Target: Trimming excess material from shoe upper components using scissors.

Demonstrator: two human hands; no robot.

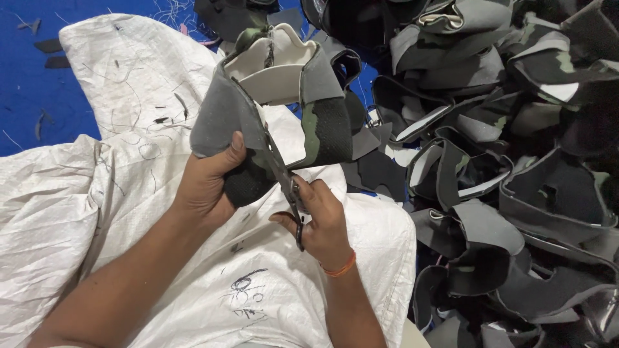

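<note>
My left hand (207,183) grips a stitched shoe upper (284,109) of grey, black and green camouflage fabric with a pale cream lining, held up over a white woven sack. The thumb lies on its grey outer side. My right hand (320,219), with an orange band at the wrist, holds small dark scissors (284,177). Their blades run up along the upper's lower edge. Part of the scissor handle is hidden inside my fingers.
A large heap of similar camouflage shoe uppers (490,167) fills the right side and the far middle. The white woven sack (129,129), strewn with thread scraps, covers my lap. Blue floor (32,96) with fabric offcuts shows at far left.
</note>
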